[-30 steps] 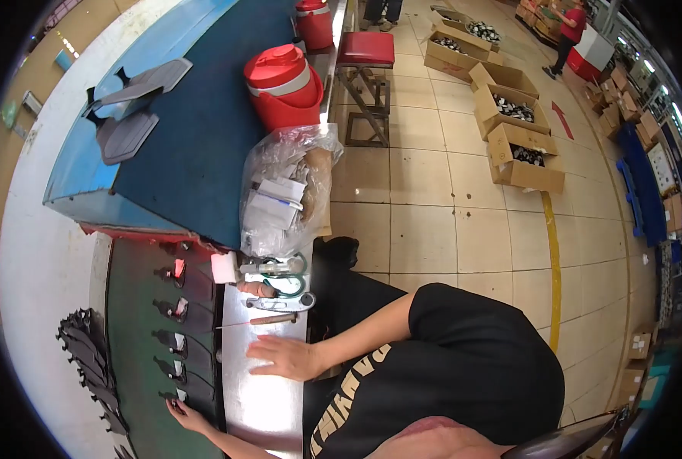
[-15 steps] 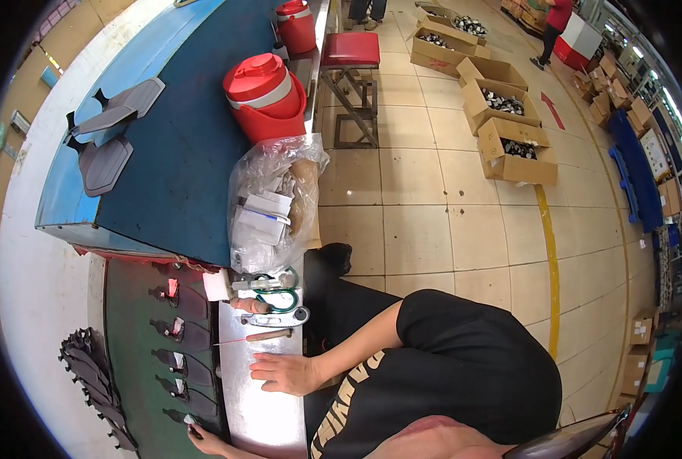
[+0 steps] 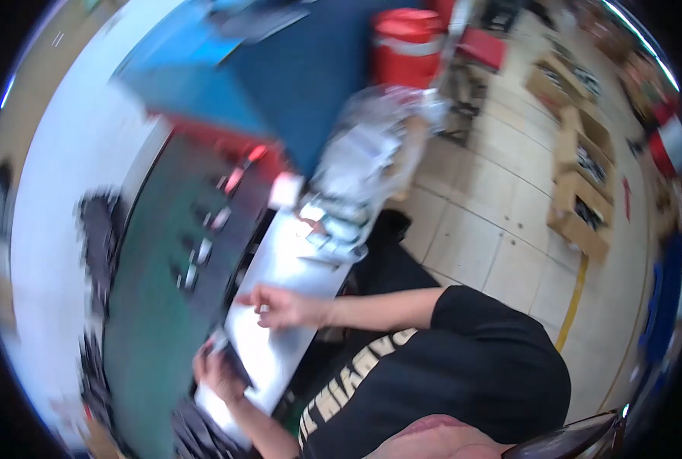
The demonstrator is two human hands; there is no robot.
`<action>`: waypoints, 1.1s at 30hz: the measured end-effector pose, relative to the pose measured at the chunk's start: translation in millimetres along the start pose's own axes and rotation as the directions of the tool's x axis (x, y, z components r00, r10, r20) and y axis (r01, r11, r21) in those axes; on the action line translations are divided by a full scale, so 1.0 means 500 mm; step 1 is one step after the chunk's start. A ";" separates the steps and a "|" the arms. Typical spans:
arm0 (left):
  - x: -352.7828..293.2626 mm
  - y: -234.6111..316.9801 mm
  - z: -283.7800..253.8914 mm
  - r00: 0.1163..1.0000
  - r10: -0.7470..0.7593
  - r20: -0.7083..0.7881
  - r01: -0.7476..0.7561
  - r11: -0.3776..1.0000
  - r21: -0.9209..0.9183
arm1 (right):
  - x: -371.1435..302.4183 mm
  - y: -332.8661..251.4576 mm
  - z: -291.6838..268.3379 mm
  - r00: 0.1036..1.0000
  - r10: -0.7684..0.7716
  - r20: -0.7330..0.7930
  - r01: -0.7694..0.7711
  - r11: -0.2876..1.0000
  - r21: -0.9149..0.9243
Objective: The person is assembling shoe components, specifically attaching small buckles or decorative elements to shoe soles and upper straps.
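Note:
My left hand (image 3: 218,371), low at the near end of the bench, is closed round a dark flat piece (image 3: 238,364); a small whitish patch shows at its upper end, blurred. Just above, my right hand (image 3: 280,307) hovers over the pale metal bench top (image 3: 268,359). Its fingers are apart and partly bent, and I see nothing clearly held. Several similar dark pieces (image 3: 238,233) with whitish or pinkish patches lie in a row on the green surface (image 3: 150,268). More dark pieces (image 3: 195,428) are heaped beside my left forearm.
Blurred hand tools (image 3: 337,226) and a white block (image 3: 286,190) sit farther along the bench. Beyond them are a clear plastic bag (image 3: 356,157), a red jug (image 3: 408,61) and a blue housing (image 3: 280,92). Dark pieces (image 3: 100,241) are stacked left. Cartons (image 3: 582,218) stand on the floor.
The view has swung and blurred. My left hand has come off the row toward the bench with a dark piece in it. My right hand has lifted from lying flat on the bench.

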State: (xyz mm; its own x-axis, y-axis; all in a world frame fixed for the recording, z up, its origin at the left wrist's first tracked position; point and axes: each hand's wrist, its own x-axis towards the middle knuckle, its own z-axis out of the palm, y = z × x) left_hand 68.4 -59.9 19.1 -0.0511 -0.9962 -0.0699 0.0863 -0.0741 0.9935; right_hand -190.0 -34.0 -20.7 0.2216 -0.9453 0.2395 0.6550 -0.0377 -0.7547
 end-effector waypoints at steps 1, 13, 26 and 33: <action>-0.042 -0.020 0.045 0.995 -0.094 0.027 0.096 0.987 -0.128 | 0.007 -0.023 0.012 0.992 0.109 0.071 -0.121 0.973 0.195; -0.107 -0.032 0.054 0.992 -0.127 0.004 0.118 0.906 -0.407 | -0.001 -0.065 0.043 0.977 0.195 0.084 -0.177 0.966 -0.189; -0.125 -0.042 0.047 0.995 -0.070 0.068 0.090 0.924 -0.372 | -0.051 -0.042 0.089 0.995 0.103 0.018 -0.061 0.716 -0.695; -0.122 -0.042 0.058 0.994 -0.071 0.088 0.099 0.922 -0.374 | -0.051 -0.042 0.082 0.994 0.112 0.021 -0.066 0.716 -0.695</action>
State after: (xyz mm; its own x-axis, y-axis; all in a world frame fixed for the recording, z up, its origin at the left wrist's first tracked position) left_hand 40.6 3.6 5.1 -0.1446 -0.9806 -0.1321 0.4467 -0.1838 0.8756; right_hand -179.7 4.1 14.1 0.3086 -0.9365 0.1666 -0.0480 -0.1902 -0.9806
